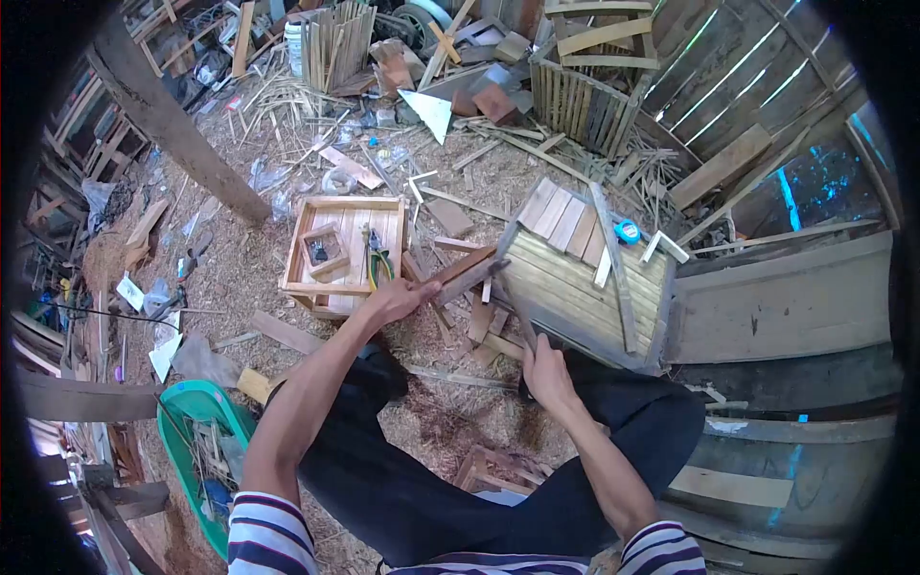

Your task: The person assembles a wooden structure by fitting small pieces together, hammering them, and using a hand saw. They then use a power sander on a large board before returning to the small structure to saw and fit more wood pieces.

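Note:
My left hand (407,299) is closed around the near end of a brown wooden strip (465,266), with a greyer strip (468,282) lying alongside it. My right hand (548,374) grips a long, slim tool (520,318) that slants up toward the strips' far end; I cannot tell its kind. Left of the strips stands a shallow wooden box (299,251), holding green-handled pliers (381,268) and a smaller wooden box (340,259). Right of them is a slatted wooden work surface (575,287), bearing several short boards (565,220), a long batten (613,273) and a blue tape measure (627,231).
Wood shavings and offcuts cover the ground. A green plastic tub (177,431) of scraps sits at lower left, and a thick post (182,125) leans above it. Slatted crates (585,105) and piled scrap stand at the back. A plank wall (767,163) closes the right side.

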A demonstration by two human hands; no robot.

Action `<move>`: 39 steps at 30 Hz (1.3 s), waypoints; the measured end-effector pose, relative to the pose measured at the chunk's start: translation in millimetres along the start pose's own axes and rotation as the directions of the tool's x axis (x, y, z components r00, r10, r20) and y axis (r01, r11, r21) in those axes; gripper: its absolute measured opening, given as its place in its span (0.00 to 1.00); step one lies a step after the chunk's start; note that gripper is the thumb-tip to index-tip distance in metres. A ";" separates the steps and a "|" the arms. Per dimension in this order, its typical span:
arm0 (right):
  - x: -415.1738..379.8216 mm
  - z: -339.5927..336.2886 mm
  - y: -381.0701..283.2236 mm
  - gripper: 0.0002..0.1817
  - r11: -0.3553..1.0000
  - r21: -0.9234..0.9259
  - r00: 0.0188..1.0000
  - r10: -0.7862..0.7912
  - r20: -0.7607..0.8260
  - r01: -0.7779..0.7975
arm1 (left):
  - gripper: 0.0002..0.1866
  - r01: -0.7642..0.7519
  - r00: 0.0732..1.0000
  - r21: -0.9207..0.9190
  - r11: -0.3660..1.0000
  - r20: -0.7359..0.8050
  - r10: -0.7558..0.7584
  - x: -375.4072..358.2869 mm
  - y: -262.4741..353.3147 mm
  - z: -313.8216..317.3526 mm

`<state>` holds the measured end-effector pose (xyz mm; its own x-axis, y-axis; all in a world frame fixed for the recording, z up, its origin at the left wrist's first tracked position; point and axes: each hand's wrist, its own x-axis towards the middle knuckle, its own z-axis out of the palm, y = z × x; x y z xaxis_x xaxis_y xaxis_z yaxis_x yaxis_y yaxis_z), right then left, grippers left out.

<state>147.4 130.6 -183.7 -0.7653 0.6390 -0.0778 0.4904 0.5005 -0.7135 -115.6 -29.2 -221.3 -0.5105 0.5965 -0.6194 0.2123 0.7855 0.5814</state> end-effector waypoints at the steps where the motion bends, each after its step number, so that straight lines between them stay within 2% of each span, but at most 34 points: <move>1: -0.3 -1.6 4.1 0.14 0.996 -0.077 0.997 0.045 0.070 -0.040 | 0.42 -0.032 0.999 0.007 0.999 -0.044 0.032 6.1 -7.5 6.0; 2: 7.7 -2.8 2.7 0.14 0.985 -0.161 0.986 0.079 0.145 -0.055 | 0.39 -0.060 0.993 0.002 0.998 -0.102 0.059 12.7 -12.0 4.4; 4: 1.9 -22.7 -33.5 0.14 0.987 -0.138 0.983 0.098 0.152 -0.078 | 0.39 -0.084 0.993 0.022 0.996 -0.082 0.086 17.0 -14.0 5.8; 6: -3.3 -30.1 -56.2 0.12 0.976 0.129 0.980 -0.159 -0.121 0.174 | 0.48 0.002 1.000 0.041 0.999 -0.013 -0.002 16.1 -12.1 2.8; 7: -5.4 -25.2 -53.9 0.12 0.977 0.132 0.982 -0.151 -0.113 0.166 | 0.48 -0.016 1.000 0.022 1.000 0.011 0.016 13.4 -10.2 2.1; 9: -11.2 -15.9 -47.3 0.15 0.975 0.143 0.969 -0.138 -0.204 0.169 | 0.48 0.011 0.999 0.030 0.999 0.030 -0.012 3.3 -2.5 -0.7; 10: -9.7 -5.7 -27.8 0.15 0.975 0.142 0.969 -0.140 -0.205 0.171 | 0.48 0.023 0.999 0.037 0.999 0.034 -0.024 -0.5 2.6 -3.7; 11: -4.7 9.3 3.7 0.14 0.996 0.006 0.996 -0.089 -0.002 0.089 | 0.48 0.014 1.000 0.038 0.999 0.024 -0.015 -0.6 2.1 -0.2; 12: -4.3 19.6 18.2 0.13 0.990 -0.138 0.983 -0.003 0.184 0.029 | 0.48 -0.010 1.000 0.071 0.997 -0.018 0.012 0.5 -3.9 5.4; 14: -4.2 5.4 -8.8 0.12 0.982 -0.180 0.973 -0.010 0.232 0.053 | 0.48 -0.028 0.996 0.077 0.997 -0.081 0.034 4.0 -5.4 1.2; 16: -2.9 -12.8 -43.8 0.12 0.986 0.067 0.988 -0.153 0.036 0.151 | 0.48 -0.040 0.999 0.041 0.998 -0.009 0.041 7.8 -5.1 0.5; 17: -0.5 -17.9 -51.3 0.12 0.972 0.107 0.977 -0.203 -0.070 0.210 | 0.49 0.004 1.000 0.061 0.998 -0.011 -0.004 9.4 -4.8 0.8; 18: -3.0 -16.5 -46.6 0.12 0.975 0.106 0.980 -0.190 -0.064 0.196 | 0.49 0.008 1.000 0.060 0.998 0.002 -0.008 10.3 -4.1 3.1; 20: -3.3 -7.6 -34.0 0.13 0.970 0.172 0.973 -0.144 -0.178 0.175 | 0.48 0.012 1.000 0.028 1.000 -0.004 -0.012 3.4 -2.2 -0.3; 21: 3.2 4.0 -5.7 0.14 0.999 -0.031 0.999 0.018 0.036 -0.017 | 0.48 -0.001 1.000 0.005 1.000 0.007 0.001 -2.1 3.3 -3.0; 22: 4.8 2.9 9.1 0.14 0.999 -0.032 1.000 0.005 0.026 -0.004 | 0.48 -0.011 1.000 0.005 1.000 -0.006 0.011 1.6 2.5 -0.7; 24: 8.8 -1.1 3.3 0.12 0.975 -0.223 0.993 0.049 0.112 -0.023 | 0.48 -0.023 0.998 0.016 1.000 -0.055 0.024 3.5 0.0 -0.5; 25: 6.0 -2.4 4.4 0.12 0.992 -0.121 0.998 -0.041 0.045 0.046 | 0.47 0.003 1.000 0.019 1.000 -0.012 -0.002 8.7 -3.9 -0.8; 26: 6.3 -14.6 -18.6 0.12 0.991 -0.125 0.998 -0.037 0.050 0.043 | 0.47 0.005 1.000 0.015 1.000 -0.007 -0.005 9.6 -3.1 -1.4; 28: 6.0 -36.1 -60.2 0.13 0.983 0.108 0.976 -0.125 -0.181 0.145 | 0.47 0.023 0.999 0.016 1.000 -0.029 -0.022 11.3 -6.4 2.8; 29: 3.1 -40.8 -68.5 0.13 0.984 0.157 0.983 -0.050 -0.177 0.078 | 0.47 0.015 1.000 -0.008 1.000 0.003 -0.015 9.8 -6.5 1.8; 30: 1.8 -31.9 -56.6 0.13 0.984 0.161 0.985 -0.043 -0.170 0.070 | 0.47 0.024 1.000 -0.007 1.000 0.009 -0.024 5.8 -5.9 1.5; 32: 3.5 -1.9 -7.2 0.13 0.997 -0.077 0.997 0.024 0.076 -0.018 | 0.46 0.008 1.000 -0.012 1.000 -0.020 -0.008 -0.5 2.5 -1.7; 33: 3.4 13.1 16.6 0.12 0.985 -0.169 0.991 0.064 0.115 -0.044 | 0.46 -0.001 1.000 -0.009 1.000 -0.027 0.001 1.6 2.1 0.1; 36: 7.1 2.6 -7.6 0.12 0.996 -0.084 0.996 -0.029 0.089 0.036 | 0.46 0.001 0.998 0.000 1.000 -0.057 -0.001 6.6 -7.8 4.1; 38: 7.1 -15.3 -36.7 0.11 0.997 -0.074 0.996 0.004 0.090 0.002 | 0.46 0.010 1.000 -0.010 1.000 0.000 -0.010 7.4 -3.4 0.7; 39: 4.0 -21.4 -50.0 0.11 0.996 0.035 0.996 -0.085 -0.041 0.086 | 0.46 0.015 1.000 -0.013 1.000 0.005 -0.015 11.3 -5.9 2.7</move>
<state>128.7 120.6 -133.5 -0.7866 0.6173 0.0115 0.4077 0.5333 -0.7412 -120.3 -26.7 -233.2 -0.5093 0.5856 -0.6306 0.1939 0.7920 0.5789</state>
